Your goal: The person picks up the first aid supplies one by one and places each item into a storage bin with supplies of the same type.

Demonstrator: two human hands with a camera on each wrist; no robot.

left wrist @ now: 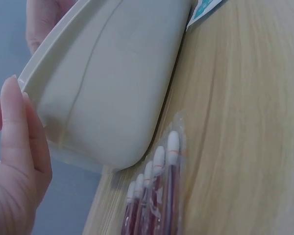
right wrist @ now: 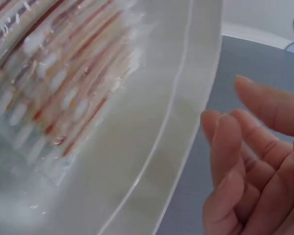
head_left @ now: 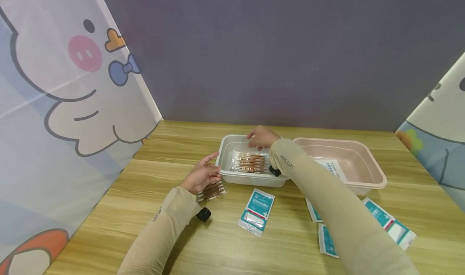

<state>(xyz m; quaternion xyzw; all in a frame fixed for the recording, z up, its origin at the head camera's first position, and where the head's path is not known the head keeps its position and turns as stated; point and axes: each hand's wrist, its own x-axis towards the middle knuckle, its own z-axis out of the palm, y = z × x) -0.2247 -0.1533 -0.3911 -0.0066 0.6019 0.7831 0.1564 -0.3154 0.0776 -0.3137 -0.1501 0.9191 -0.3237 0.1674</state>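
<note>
My left hand (head_left: 202, 175) rests its fingertips against the near left corner of a white plastic box (head_left: 250, 179), with its fingers fairly straight at the rim. Clear packets of brown-stemmed cotton swabs (head_left: 250, 162) lie inside the box. Over the far rim hovers my right hand (head_left: 263, 137), its fingers loosely bent and nothing in them; the right wrist view shows the fingers (right wrist: 223, 142) just past the rim. Partly under my left hand, another swab packet (head_left: 212, 191) lies on the table, its white tips (left wrist: 173, 142) seen close in the left wrist view.
A pink box (head_left: 367, 184) stands to the right, holding a white-and-blue packet (head_left: 336, 169). In front of the white box lies a teal-and-white packet (head_left: 257, 212). Several similar packets (head_left: 389, 223) lie around my right forearm, partly hidden. A grey panel (head_left: 276, 57) rises behind the table.
</note>
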